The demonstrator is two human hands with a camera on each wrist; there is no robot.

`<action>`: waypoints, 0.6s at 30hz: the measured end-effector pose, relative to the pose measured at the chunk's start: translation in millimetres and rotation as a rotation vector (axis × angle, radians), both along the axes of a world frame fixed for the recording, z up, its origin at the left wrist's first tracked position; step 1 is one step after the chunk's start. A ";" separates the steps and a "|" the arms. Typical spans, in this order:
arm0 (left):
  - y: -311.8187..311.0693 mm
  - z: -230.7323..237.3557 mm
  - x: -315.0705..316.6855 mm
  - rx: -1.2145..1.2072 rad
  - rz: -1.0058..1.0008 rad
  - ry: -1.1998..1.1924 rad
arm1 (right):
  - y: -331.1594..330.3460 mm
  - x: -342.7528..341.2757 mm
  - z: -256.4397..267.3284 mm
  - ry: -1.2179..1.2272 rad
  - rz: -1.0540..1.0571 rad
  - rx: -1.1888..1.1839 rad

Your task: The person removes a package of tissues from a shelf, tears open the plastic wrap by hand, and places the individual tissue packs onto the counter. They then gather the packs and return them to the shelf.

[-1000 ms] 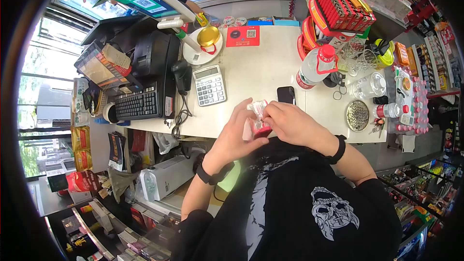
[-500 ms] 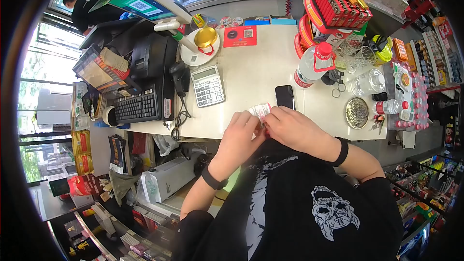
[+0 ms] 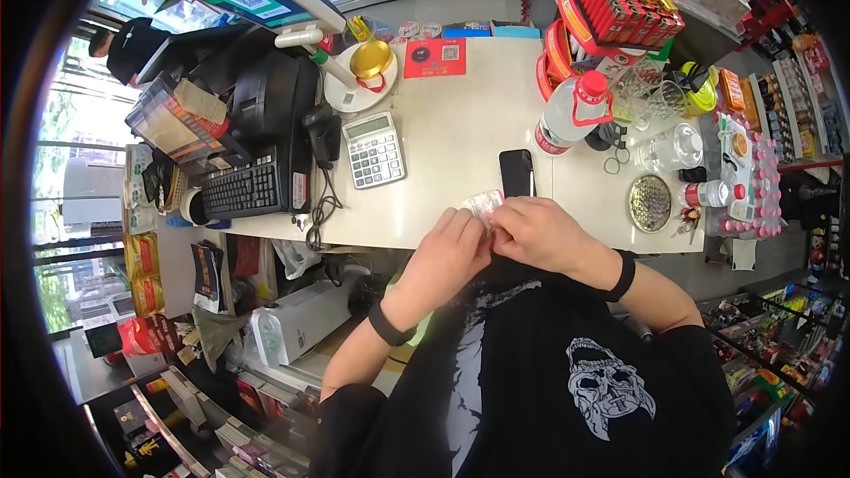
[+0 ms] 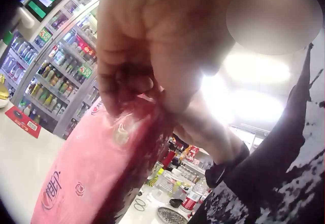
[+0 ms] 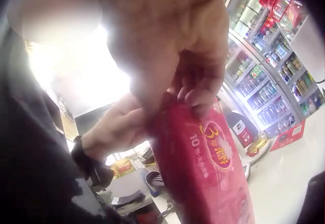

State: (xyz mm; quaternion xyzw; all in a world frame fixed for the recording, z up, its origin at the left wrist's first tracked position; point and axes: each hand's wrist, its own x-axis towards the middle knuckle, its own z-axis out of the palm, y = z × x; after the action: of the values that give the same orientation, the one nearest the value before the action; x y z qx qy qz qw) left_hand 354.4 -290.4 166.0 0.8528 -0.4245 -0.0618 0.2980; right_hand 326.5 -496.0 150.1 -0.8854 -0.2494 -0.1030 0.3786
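Note:
Both hands meet at the counter's front edge over a pink plastic-wrapped tissue pack (image 3: 483, 204). In the left wrist view the pack (image 4: 86, 168) extends down from the fingers, its film shiny and wrinkled at the gripped end. My left hand (image 3: 444, 252) pinches that end with curled fingers. Close beside it, my right hand (image 3: 544, 235) pinches the same end. The right wrist view shows the pack's printed side (image 5: 218, 158) with a large 3 and a 10. In the head view the hands cover much of the pack.
Just beyond the hands lies a black phone (image 3: 516, 173). A calculator (image 3: 374, 150) and keyboard (image 3: 243, 188) are to the left. A large water bottle (image 3: 567, 115), a lighter display (image 3: 624, 4) and a round metal tin (image 3: 651, 204) stand to the right.
The left hand's spread fingers and thumb have curled in on the pack, close to the right hand. Behind the screen, the other person has moved left.

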 end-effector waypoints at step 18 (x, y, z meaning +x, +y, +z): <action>9.7 -10.9 9.1 -0.272 0.325 0.643 | -9.7 -23.1 -0.1 0.024 0.005 0.053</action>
State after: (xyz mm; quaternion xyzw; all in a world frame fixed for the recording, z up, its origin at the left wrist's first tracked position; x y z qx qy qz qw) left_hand 363.5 -280.7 155.0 0.7987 -0.1732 -0.2211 0.5321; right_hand 303.4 -505.7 150.1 -0.8755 -0.2443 -0.0979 0.4053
